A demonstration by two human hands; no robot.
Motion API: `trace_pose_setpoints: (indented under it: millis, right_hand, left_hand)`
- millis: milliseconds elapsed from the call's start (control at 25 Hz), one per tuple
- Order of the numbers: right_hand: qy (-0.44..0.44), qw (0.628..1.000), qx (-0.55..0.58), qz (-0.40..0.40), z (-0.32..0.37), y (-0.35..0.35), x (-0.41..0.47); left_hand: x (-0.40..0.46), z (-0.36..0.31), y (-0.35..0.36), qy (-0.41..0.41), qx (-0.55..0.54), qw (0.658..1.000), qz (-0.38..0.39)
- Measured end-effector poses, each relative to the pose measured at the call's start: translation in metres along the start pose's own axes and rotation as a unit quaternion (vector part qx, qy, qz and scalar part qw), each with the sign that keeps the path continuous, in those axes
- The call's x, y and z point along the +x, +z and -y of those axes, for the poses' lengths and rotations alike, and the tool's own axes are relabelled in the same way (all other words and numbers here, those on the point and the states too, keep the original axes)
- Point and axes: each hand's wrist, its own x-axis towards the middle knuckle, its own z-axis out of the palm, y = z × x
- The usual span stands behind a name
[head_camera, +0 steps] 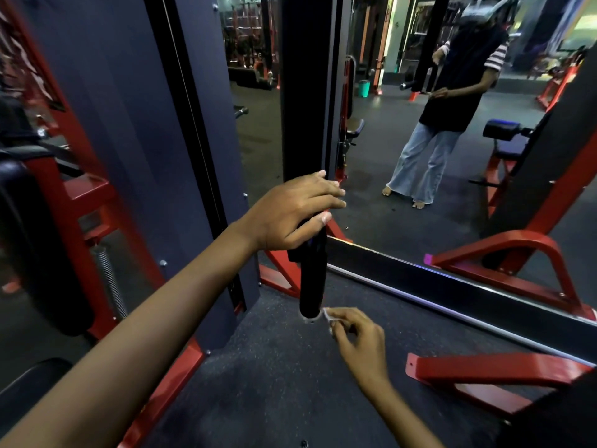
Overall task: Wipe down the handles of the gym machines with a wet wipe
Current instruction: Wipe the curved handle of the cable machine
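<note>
Both hands work on one black foam-covered handle (310,279) that hangs upright in front of a floor-length mirror (420,176). Left hand (290,215) sits at the top of the handle, thumb hooked across the front and fingers reaching round the far side, so it grips the handle, most likely to stop it swinging while the other hand rubs. Right hand (358,337) is low, just beside the handle's bottom end, fingers curled and pinching a small white wet wipe (327,313). The wipe's corner touches or nearly touches the rim of the handle's end cap; which, I cannot tell. Holding the wipe bunched between the fingertips suits working round that end.

Going from big to small: the dark blue machine upright (135,130) and its red frame (181,376) close off the left side, with a steel spring (109,279) beyond. The mirror's lower edge runs diagonally just behind the handle, so there is little room rearward. A red floor foot (478,373) lies to the right, well apart from the right hand. Speckled rubber floor (277,383) beneath the handle is open, so the free room for the wiping hand is below and toward the person. Between the hands the middle of the handle is exposed and looks like the stretch to wipe next.
</note>
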Motion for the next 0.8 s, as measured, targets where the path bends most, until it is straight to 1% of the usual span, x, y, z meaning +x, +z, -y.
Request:
trace_pose_setpoints:
  millis: [80, 160, 200, 280, 360, 400, 440, 560, 640, 680, 800]
  right_hand:
    - [-0.047, 0.997, -0.004, -0.059, 0.022, -0.014, 0.008]
    - [-0.142, 0.982, -0.026, -0.121, 0.059, -0.028, 0.017]
    - [-0.197, 0.968, -0.058, -0.144, 0.078, -0.030, 0.020]
    - [-0.309, 0.922, -0.171, -0.157, 0.103, -0.024, 0.023]
    - [-0.386, 0.863, -0.294, -0.140, 0.105, -0.011, 0.025]
    - [-0.399, 0.843, -0.338, -0.127, 0.099, -0.004, 0.027]
    - [-0.398, 0.833, -0.365, -0.118, 0.092, 0.003, 0.028]
    - [-0.359, 0.835, -0.395, -0.138, 0.081, 0.025, 0.022]
    - [-0.342, 0.821, -0.427, -0.162, 0.072, 0.037, 0.011]
    - [-0.334, 0.813, -0.449, -0.159, 0.066, 0.042, 0.004]
    - [-0.274, 0.791, -0.538, -0.098, 0.041, 0.061, -0.018]
  left_hand:
    - [0.003, 0.004, -0.003, 0.013, -0.008, 1.000, 0.005]
    - [0.003, 0.011, -0.003, 0.038, -0.026, 0.999, 0.000]
    - [0.004, 0.016, -0.003, 0.055, -0.036, 0.998, -0.003]
    - [0.007, 0.026, -0.004, 0.103, -0.031, 0.994, -0.006]
    - [0.014, 0.034, -0.004, 0.158, 0.031, 0.987, -0.024]
    - [0.016, 0.038, -0.005, 0.180, 0.061, 0.981, -0.040]
    - [0.017, 0.042, -0.005, 0.199, 0.082, 0.975, -0.053]
    - [0.017, 0.053, -0.001, 0.231, 0.088, 0.966, -0.070]
    - [0.017, 0.056, 0.003, 0.239, 0.075, 0.965, -0.077]
    - [0.017, 0.056, 0.005, 0.238, 0.071, 0.965, -0.082]
    - [0.020, 0.055, 0.009, 0.239, 0.053, 0.965, -0.097]
